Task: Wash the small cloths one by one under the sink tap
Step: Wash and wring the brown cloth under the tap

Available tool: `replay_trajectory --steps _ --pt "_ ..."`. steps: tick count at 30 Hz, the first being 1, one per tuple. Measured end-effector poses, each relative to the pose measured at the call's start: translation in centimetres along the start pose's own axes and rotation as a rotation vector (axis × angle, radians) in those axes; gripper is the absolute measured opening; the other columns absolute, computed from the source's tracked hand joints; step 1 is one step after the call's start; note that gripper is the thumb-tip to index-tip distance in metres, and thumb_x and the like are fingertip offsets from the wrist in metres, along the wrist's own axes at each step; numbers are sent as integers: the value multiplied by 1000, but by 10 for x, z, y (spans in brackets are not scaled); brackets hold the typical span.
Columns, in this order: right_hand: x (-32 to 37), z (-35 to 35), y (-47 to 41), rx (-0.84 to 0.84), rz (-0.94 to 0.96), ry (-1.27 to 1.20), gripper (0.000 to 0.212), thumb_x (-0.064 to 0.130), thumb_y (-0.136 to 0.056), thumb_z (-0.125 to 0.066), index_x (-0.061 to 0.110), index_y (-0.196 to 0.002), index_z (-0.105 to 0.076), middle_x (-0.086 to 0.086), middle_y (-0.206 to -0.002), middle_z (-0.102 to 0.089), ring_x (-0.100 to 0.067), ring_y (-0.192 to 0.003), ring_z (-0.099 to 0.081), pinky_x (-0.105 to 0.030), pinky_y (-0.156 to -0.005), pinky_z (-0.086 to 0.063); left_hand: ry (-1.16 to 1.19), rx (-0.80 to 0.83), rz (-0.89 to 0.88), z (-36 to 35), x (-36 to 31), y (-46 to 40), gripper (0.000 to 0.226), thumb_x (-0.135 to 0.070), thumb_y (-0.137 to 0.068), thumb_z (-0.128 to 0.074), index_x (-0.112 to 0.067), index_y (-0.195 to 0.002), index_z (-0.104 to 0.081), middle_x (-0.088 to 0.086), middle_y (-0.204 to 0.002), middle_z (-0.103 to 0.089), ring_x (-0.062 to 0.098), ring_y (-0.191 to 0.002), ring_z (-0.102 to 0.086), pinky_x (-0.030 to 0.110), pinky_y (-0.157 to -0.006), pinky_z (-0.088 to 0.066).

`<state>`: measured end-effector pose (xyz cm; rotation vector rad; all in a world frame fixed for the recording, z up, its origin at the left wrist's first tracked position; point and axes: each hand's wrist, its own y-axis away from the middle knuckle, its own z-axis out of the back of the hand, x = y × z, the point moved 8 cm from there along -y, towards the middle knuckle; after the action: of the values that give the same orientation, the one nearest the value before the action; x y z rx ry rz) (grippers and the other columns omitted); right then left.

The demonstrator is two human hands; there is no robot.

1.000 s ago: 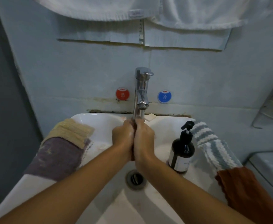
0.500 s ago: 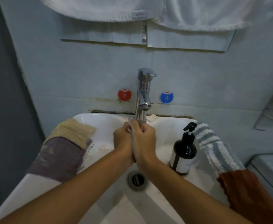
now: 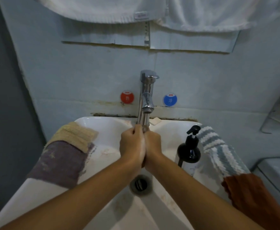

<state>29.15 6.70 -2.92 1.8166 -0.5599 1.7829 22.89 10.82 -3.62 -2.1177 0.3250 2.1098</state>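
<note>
Cloths number four on the sink (image 3: 102,125) rim: cream (image 3: 76,135) and purple (image 3: 59,163) left, striped (image 3: 219,150) and rust (image 3: 252,196) right. Left hand (image 3: 131,146) and right hand (image 3: 153,144) press together under the tap (image 3: 146,100), fingers curled, perhaps around a fifth, hidden. One soap bottle (image 3: 189,150) stands right.

A single head-worn wide-angle camera looks forward and down, close over the sink (image 3: 102,128). It faces the wall, with the tap (image 3: 146,95) centred and both forearms entering from below.
</note>
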Motion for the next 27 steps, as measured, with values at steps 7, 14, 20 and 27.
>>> replay_trajectory --steps 7,14,20,27 --pt "-6 -8 4 21 -20 -95 30 36 -97 -51 15 -88 -70 -4 -83 -72 -21 -81 -70 -43 -80 -57 66 11 67 5 0 -10 35 -29 -101 -41 -13 -72 -53 5 -67 -51 20 -66 -54 26 -60 -43" --pt "-7 -4 4 123 -22 -206 23 27 -105 -43 13 -99 -60 -3 -82 -64 -16 -71 -63 -29 -61 -53 -142 -142 -129 -1 -14 4 35 -36 -96 -49 -16 -69 -60 -2 -62 -60 17 -67 -64 29 -59 -45" --pt "-10 -19 -2 18 0 -197 30 46 -85 -55 22 -79 -73 0 -72 -68 -23 -82 -68 -41 -79 -56 80 -169 54 25 -13 4 37 -24 -99 -47 -12 -67 -60 3 -62 -58 22 -67 -59 29 -58 -43" --pt "1 8 1 -58 53 -156 31 29 -103 -47 13 -89 -70 -7 -80 -70 -15 -75 -68 -34 -74 -56 -14 -148 -74 10 -24 14 38 -28 -99 -46 -17 -69 -65 2 -66 -66 22 -70 -66 33 -67 -51"
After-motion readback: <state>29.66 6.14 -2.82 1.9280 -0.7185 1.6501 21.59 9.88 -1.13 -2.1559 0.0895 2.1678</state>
